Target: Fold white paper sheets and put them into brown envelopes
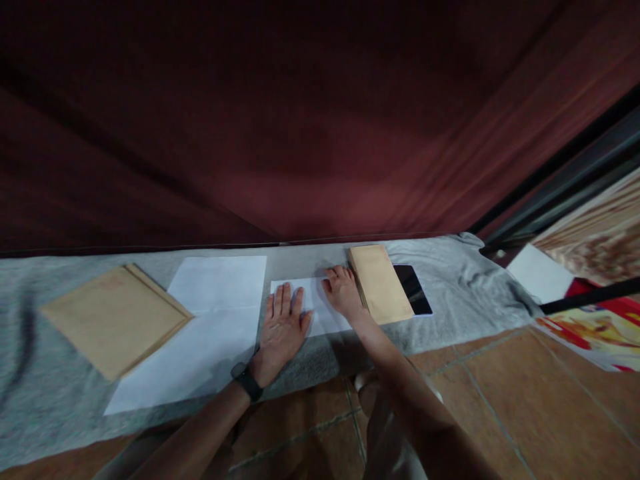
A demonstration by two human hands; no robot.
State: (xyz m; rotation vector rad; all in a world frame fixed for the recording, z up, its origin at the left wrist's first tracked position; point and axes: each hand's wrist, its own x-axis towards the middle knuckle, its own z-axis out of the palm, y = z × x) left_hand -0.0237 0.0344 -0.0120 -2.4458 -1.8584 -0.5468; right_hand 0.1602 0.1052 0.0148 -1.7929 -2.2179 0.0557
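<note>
A folded sheet of white paper (320,308) lies on the grey cloth in front of me. My left hand (284,327), with a black watch on the wrist, rests flat on its left part, fingers stretched out. Over the paper's right part, my right hand (341,292) has its fingers bent and drawn together; whether anything is between them is hidden. Just right of that hand is a stack of brown envelopes (383,283). A larger creased white sheet (225,287) lies to the left, partly under another stack of brown envelopes (113,317).
A dark-screened phone or tablet (414,290) sticks out from under the right envelopes. The grey cloth (465,293) covers a narrow surface against a dark red curtain (320,133). Tiled floor (505,380) lies below, with a colourful printed package (600,330) and dark bars at right.
</note>
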